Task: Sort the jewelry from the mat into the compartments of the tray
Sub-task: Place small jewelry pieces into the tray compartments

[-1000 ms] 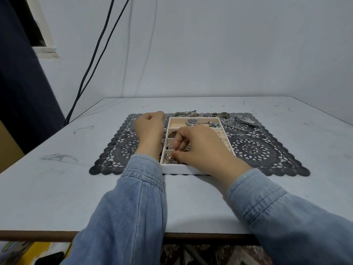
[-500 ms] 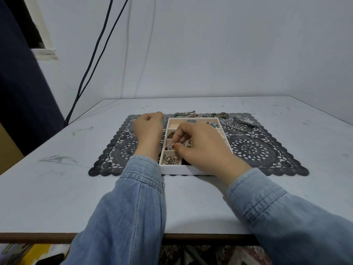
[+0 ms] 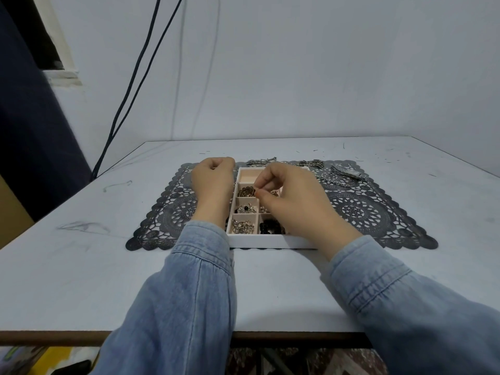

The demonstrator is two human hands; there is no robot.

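Pale wall (image 3: 324,77) and dark cables (image 3: 117,119) stand behind the white table (image 3: 81,280), where a black lace mat (image 3: 359,212) carries the white tray (image 3: 270,242). Our left hand (image 3: 213,182) rests on the mat just beside the tray's left wall, fingers curled under, nothing visible in it. Our right hand (image 3: 295,201) hovers over the tray's middle compartments, thumb and forefinger pinched together; whether a small piece sits between them we cannot tell. Several compartments already hold jewelry, while chains (image 3: 311,163) and a watch-like band (image 3: 349,173) lie on the mat beyond and to the right of the tray. We judge these light and limp: chains will slump and may snag on the lace, so we would pinch them near a clasp or gather the middle, gently, since fine links may be fragile. Compared with a second ago, the right hand has moved from the nearest compartments toward the farther ones, uncovering black beads (image 3: 270,228); the left hand has stayed put.
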